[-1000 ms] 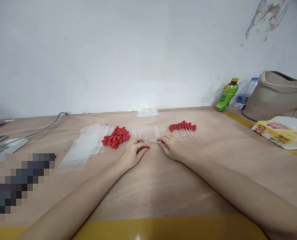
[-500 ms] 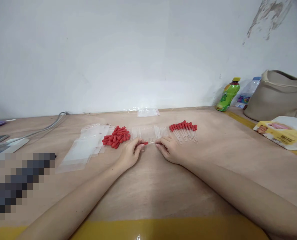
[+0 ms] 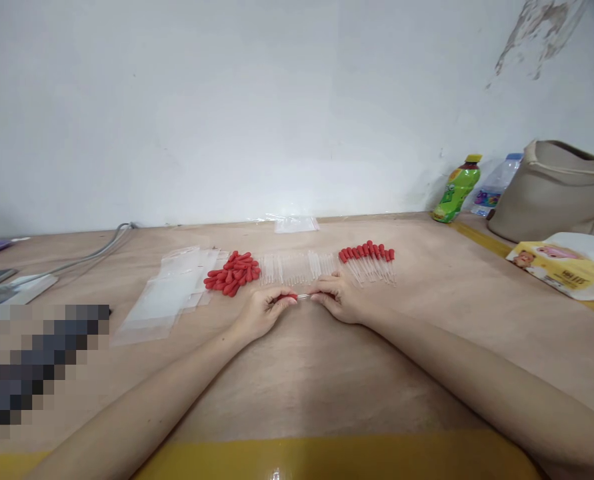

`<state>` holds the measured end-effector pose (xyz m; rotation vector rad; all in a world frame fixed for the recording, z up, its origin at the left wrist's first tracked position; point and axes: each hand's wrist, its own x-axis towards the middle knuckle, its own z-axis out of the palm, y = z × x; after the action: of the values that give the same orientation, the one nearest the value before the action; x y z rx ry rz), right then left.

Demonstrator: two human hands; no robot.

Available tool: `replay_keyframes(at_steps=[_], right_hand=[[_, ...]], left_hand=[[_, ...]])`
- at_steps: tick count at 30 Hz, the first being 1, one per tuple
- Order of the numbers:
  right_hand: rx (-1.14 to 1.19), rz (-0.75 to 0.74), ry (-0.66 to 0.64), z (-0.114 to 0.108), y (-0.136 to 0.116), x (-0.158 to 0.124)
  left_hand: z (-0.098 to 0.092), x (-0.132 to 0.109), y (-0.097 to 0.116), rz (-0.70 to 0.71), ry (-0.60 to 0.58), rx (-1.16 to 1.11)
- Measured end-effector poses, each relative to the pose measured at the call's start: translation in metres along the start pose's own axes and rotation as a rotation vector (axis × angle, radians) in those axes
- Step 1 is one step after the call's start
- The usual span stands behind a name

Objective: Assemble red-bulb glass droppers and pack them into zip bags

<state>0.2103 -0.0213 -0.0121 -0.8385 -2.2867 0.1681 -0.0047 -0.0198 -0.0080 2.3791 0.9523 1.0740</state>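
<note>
Between thumb and fingers, my left hand (image 3: 265,311) pinches a red rubber dropper bulb (image 3: 291,297). My right hand (image 3: 341,299) grips a thin clear glass pipette (image 3: 303,297), whose end meets the bulb's mouth; how deep it sits inside I cannot tell. Just behind my hands lies a row of loose clear pipettes (image 3: 289,267). A pile of red bulbs (image 3: 233,273) rests to the left of that row. On the right, several droppers (image 3: 369,257) with red bulbs fitted on their clear tubes lie side by side.
Clear plastic bags (image 3: 159,300) lie left of the bulb pile, and another bag (image 3: 297,225) is by the wall. At right stand a green bottle (image 3: 457,190), a clear bottle (image 3: 497,183) and a beige bag (image 3: 557,190), with a tissue pack (image 3: 567,270) before them. A cable (image 3: 91,257) runs at left.
My hands have come slightly nearer to me with the bulb and pipette. Less of the tube shows between my fingers now, and the loose pipettes behind are more visible.
</note>
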Motion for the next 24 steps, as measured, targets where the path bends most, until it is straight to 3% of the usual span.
replay_keyframes(at_steps=[4, 8, 15, 24], right_hand=[[-0.173, -0.032, -0.001, 0.001, 0.000, -0.002], [-0.331, -0.040, 0.044, 0.006, -0.005, -0.002], [-0.105, -0.016, 0.048, 0.005, 0.002, -0.003], [-0.113, -0.084, 0.139, 0.007, -0.003, 0.000]], left_hand=[[0.000, 0.000, 0.004, 0.020, -0.053, 0.059], [0.000, 0.001, 0.002, 0.013, -0.010, 0.138], [-0.004, -0.001, -0.009, -0.020, 0.033, 0.084], [-0.003, -0.001, -0.004, -0.073, -0.015, 0.043]])
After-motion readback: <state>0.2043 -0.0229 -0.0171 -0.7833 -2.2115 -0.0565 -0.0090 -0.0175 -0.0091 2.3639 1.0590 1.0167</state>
